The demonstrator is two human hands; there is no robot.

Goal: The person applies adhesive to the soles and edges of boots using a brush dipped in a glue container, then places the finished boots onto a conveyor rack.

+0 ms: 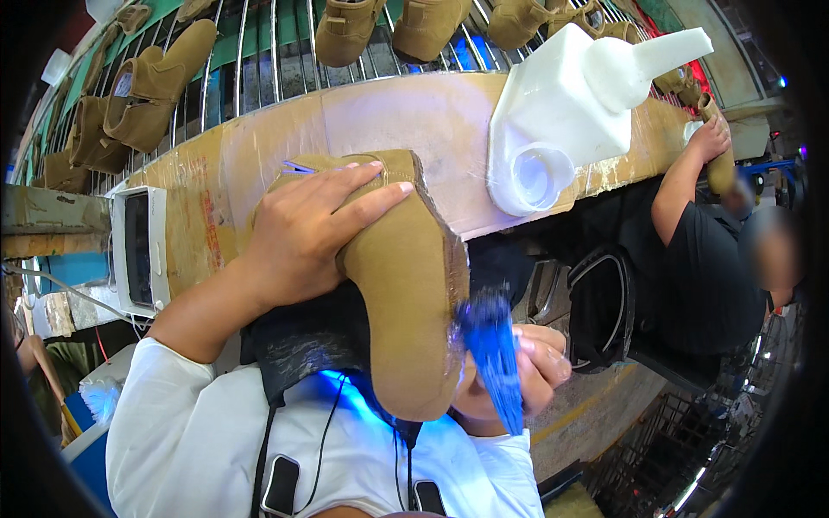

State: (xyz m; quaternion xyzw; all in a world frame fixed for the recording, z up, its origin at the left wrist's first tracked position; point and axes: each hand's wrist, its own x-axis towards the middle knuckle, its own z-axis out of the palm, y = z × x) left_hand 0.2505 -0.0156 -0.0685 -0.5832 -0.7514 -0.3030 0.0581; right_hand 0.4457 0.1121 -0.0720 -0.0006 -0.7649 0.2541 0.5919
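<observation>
My left hand [306, 229] grips a tan suede boot [406, 285] by its shaft, sole edge turned toward me. My right hand [527, 367] holds a blue brush [494, 350] whose bristles press against the boot's lower edge near the toe; the brush is blurred. Both hands are close to my chest, in front of a cardboard-covered workbench [414, 121].
A white plastic jug [561, 108] lies on the bench at the right. Several tan boots [142, 91] hang on a metal rack behind. A white box device [138, 250] sits at the left. Another person's hand [710, 138] reaches onto the bench at the right.
</observation>
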